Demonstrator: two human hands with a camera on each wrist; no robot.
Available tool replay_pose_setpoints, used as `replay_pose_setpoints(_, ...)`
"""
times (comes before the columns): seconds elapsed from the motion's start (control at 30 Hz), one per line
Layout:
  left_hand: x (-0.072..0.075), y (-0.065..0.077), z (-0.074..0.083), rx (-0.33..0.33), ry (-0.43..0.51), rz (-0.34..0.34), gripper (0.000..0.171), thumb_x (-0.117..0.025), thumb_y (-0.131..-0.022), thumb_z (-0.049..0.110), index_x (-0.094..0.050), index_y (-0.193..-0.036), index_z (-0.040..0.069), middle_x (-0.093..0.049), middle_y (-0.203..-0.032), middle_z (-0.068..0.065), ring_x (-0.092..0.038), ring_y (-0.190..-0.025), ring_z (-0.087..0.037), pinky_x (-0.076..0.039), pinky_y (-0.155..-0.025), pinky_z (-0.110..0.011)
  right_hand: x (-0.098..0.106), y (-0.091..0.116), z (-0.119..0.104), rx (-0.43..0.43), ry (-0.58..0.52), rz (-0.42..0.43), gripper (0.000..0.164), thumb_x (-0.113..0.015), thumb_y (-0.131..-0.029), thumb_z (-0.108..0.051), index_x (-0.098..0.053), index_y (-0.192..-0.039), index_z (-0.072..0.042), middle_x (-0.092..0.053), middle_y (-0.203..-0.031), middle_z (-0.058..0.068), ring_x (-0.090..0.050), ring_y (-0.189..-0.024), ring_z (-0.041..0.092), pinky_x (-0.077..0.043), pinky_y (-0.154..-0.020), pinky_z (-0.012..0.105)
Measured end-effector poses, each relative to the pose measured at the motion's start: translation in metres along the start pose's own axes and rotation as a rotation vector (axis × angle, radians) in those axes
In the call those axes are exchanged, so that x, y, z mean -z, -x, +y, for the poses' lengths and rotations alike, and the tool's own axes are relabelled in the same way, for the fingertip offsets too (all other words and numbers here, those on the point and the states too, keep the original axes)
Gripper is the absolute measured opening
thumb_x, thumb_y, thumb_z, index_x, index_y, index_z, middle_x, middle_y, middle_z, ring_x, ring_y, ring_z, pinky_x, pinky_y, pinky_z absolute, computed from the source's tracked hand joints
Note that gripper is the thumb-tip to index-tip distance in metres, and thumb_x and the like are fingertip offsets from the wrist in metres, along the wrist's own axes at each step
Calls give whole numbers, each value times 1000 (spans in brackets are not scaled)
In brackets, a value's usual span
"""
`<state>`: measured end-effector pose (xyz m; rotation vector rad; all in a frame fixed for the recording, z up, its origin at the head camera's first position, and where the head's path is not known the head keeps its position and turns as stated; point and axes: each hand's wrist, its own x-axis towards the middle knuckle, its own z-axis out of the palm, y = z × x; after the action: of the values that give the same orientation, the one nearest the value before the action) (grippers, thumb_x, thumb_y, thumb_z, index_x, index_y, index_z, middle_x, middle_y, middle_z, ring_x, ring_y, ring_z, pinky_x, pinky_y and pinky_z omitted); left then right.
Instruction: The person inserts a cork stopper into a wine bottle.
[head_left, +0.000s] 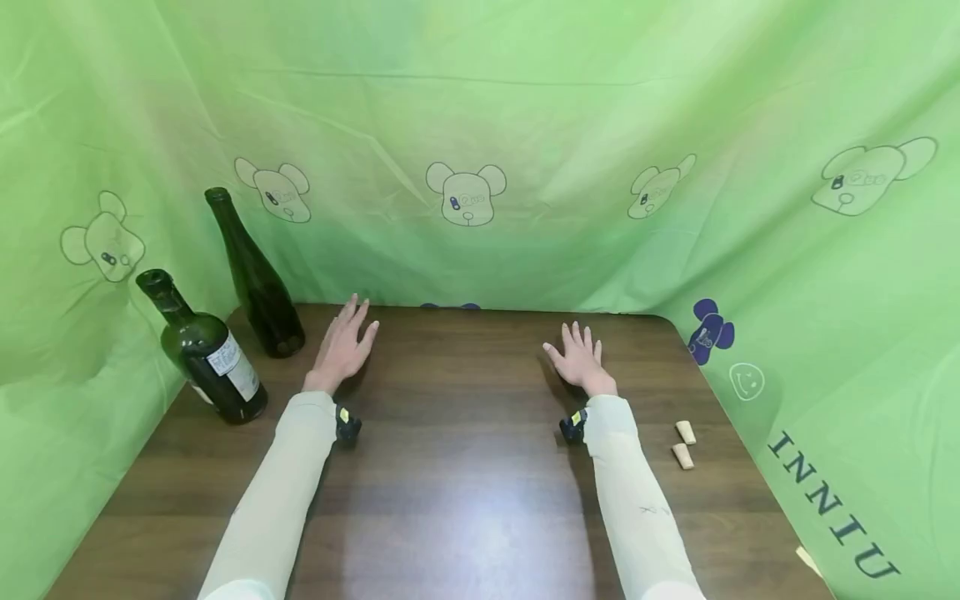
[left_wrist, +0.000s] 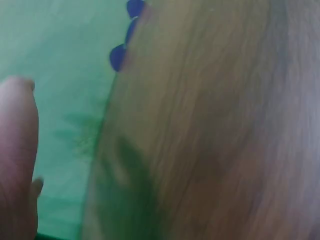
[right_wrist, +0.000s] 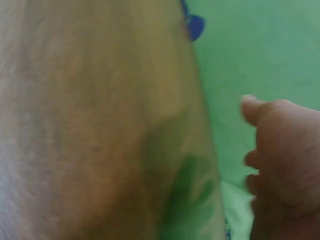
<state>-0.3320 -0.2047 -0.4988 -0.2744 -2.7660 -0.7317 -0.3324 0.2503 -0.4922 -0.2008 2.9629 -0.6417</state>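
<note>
My left hand (head_left: 345,348) is held over the far left part of the wooden table (head_left: 450,392), fingers straight and holding nothing. To its left stand a tall dark green bottle (head_left: 258,287) and, nearer me, a shorter green wine bottle (head_left: 202,354) with a white label. On the other side my right hand (head_left: 579,360) is stretched out over the table, its fingers spread and the palm bare. Two small pale corks (head_left: 683,456) lie to the right of my right forearm. Each wrist view shows only part of its hand, with the thumb (left_wrist: 17,140) at the edge in the left one.
A green curtain (head_left: 465,100) with cartoon bear heads hangs behind the table and along both sides. Small black cameras (head_left: 347,425) are strapped to my wrists. A pale piece (head_left: 808,560) shows at the table's right edge, near me.
</note>
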Motion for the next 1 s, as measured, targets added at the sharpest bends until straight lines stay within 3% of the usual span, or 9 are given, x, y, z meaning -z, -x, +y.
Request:
replay_pose_setpoints(0.17,20,17,3,-122,97,-1,53,-38,-96,48,-42,-140,19,-35,-148,-5,-35,-132,-30,-32,-102,-51,19,18,4,-10,-66,-158,83,-29,-95,-57,-5,-146,4,-7,-151,27,0,-137,46,-1,-109,57)
replay_pose_setpoints(0.27,33,31,2,-270,82,91,44,-46,-95,42,-54,-131,17,-50,-136,-7,-47,-123,-27,-39,-96,-48,32,30,15,1,-53,-197,77,-35,-96,-50,-13,-145,6,-20,-147,28,-16,-136,45,-15,-109,54)
replay_pose_setpoints(0.37,48,43,-1,-480,53,278,36,-50,-92,33,-64,-117,10,-61,-120,-9,-57,-110,-27,-43,-91,-44,48,43,30,12,-34,-189,74,-43,-96,-44,-21,-142,10,-31,-140,33,-27,-130,48,-24,-106,55)
replay_pose_setpoints(0.47,68,54,2,-698,67,528,32,-51,-85,23,-69,-101,1,-67,-103,-14,-62,-93,-32,-46,-82,-44,65,58,47,5,-16,-161,74,-49,-94,-40,-24,-139,13,-36,-134,37,-32,-125,51,-28,-102,57)
replay_pose_setpoints(0.6,98,67,12,-849,86,882,29,-52,-78,18,-70,-86,-3,-67,-88,-19,-60,-75,-40,-45,-70,-47,82,77,70,-11,15,-114,75,-54,-92,-38,-27,-136,17,-40,-129,39,-37,-119,54,-31,-98,59)
replay_pose_setpoints(0.7,120,77,15,-785,116,1151,25,-54,-75,22,-67,-84,2,-64,-86,-17,-54,-74,-40,-42,-72,-45,88,92,84,-32,41,-81,74,-58,-90,-36,-32,-132,19,-45,-123,40,-43,-113,54,-36,-94,59)
replay_pose_setpoints(0.83,146,86,7,-518,210,1468,35,-58,-66,33,-53,-85,3,-54,-91,-13,-47,-86,-33,-35,-87,-41,89,109,100,-61,69,-83,69,-63,-86,-32,-39,-121,22,-49,-114,41,-48,-105,54,-40,-88,58)
replay_pose_setpoints(0.9,158,90,0,-377,287,1547,46,-61,-60,37,-48,-87,2,-50,-96,-13,-44,-94,-29,-31,-92,-39,88,115,107,-80,78,-108,65,-66,-83,-32,-45,-113,22,-53,-108,39,-51,-99,52,-42,-85,56)
replay_pose_setpoints(1.0,168,97,-11,-242,421,1537,65,-68,-52,37,-45,-98,-3,-47,-104,-15,-42,-99,-27,-30,-93,-33,83,121,118,-110,95,-158,42,-69,-81,-30,-56,-87,10,-58,-76,21,-56,-72,35,-47,-67,45)
